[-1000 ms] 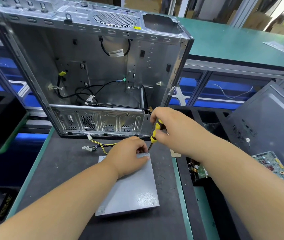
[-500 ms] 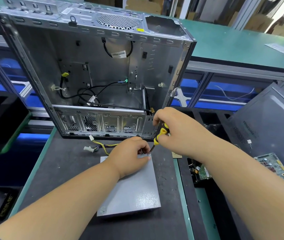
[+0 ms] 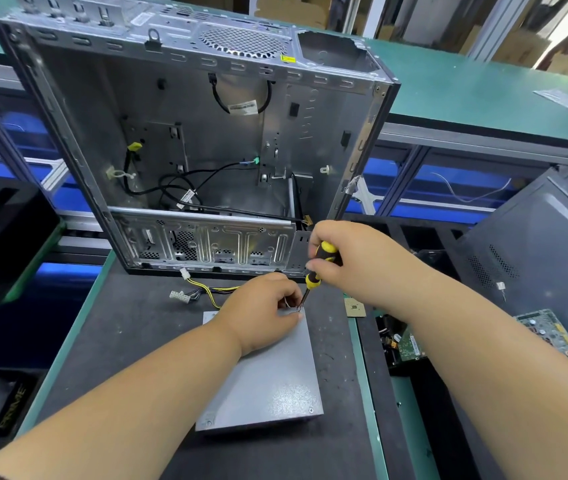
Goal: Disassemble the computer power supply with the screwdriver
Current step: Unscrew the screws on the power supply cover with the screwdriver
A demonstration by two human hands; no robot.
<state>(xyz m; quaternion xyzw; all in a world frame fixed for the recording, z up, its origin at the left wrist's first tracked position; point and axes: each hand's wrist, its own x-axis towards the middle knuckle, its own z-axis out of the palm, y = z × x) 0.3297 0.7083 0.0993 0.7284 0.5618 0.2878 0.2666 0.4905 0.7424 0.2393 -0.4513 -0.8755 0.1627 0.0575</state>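
The grey power supply (image 3: 268, 382) lies flat on the dark mat, its yellow and black cables (image 3: 206, 292) trailing toward the case. My left hand (image 3: 258, 313) sits on the supply's far end, with its fingertips pinching at the far right corner beside the screwdriver tip. My right hand (image 3: 348, 261) grips the yellow and black screwdriver (image 3: 317, 268), which stands tilted with its tip at that same corner. A screw (image 3: 311, 410) shows in the near right corner of the lid.
An open, gutted computer case (image 3: 192, 150) stands just behind the supply. A small chip (image 3: 354, 308) lies right of the mat. Circuit boards (image 3: 549, 334) and a dark side panel (image 3: 535, 254) fill the right side. A green bench (image 3: 466, 95) runs along the back.
The right hand has shifted slightly on the screwdriver handle as it works the far right corner. The left hand has stayed at that corner. The view has drifted a little.
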